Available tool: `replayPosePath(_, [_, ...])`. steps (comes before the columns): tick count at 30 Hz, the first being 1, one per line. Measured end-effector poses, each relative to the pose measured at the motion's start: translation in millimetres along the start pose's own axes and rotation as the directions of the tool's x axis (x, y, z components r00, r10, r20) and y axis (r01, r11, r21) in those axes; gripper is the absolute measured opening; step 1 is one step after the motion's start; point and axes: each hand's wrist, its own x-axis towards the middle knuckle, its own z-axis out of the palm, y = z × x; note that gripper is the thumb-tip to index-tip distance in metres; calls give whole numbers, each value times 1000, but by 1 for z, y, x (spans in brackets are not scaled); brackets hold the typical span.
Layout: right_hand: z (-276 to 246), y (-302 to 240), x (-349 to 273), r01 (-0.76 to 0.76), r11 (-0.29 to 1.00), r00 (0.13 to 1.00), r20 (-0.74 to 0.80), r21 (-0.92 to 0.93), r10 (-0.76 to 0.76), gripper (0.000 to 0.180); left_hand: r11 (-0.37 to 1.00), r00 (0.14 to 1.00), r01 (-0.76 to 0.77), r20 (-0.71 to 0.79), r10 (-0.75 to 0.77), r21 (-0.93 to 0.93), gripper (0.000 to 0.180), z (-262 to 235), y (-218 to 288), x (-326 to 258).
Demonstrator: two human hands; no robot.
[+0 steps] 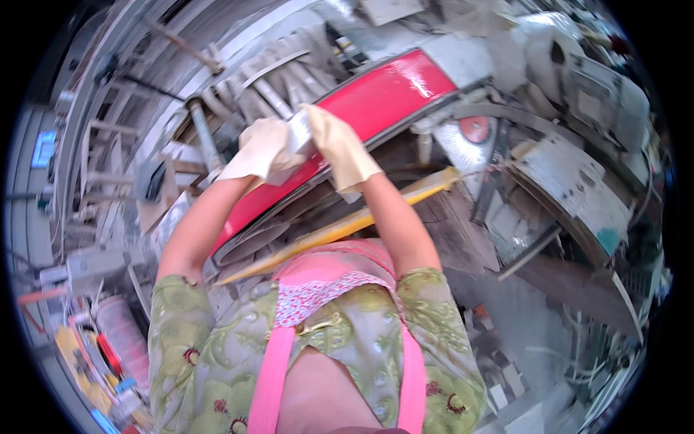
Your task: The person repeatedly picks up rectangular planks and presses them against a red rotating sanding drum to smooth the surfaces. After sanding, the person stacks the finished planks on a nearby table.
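Note:
My left hand and my right hand both wear cream gloves. Between them they grip a small whitish block, one hand on each side, with the fingers closed around it. Motion blur and the gloves hide much of its shape, so its exact kind is unclear. The block is over a long, glossy red strip with dark grey edges, which runs slantwise from lower left to upper right. Whether the block touches the red surface cannot be made out.
A yellow bar runs between the red strip and my body. Dusty machine parts crowd the right, with a round red disc nearer. Greyish pipe-like pieces lie beyond the strip. A pink roll stands at lower left.

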Motion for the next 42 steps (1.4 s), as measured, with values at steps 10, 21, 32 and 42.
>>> replayPosePath(10, [19,-6,-7,-98,989,993,-51,107,104,44,999,981,45,188,-41,-15,72,-8,-4,2])
replayPosePath(21, [9,-51,-51,-32,994,968,-252,-102,5,46,816,949,-312,-195,247,-486,62,16,-40,-5])
replayPosePath(32, [-8,-96,-424,-700,690,213,-868,185,449,52,363,952,-112,5,307,-925,61,43,-89,21])
replayPosePath(42, [117,-88,-690,-47,648,-643,-519,761,563,60,-115,894,183,117,432,-976,66,46,44,-25])
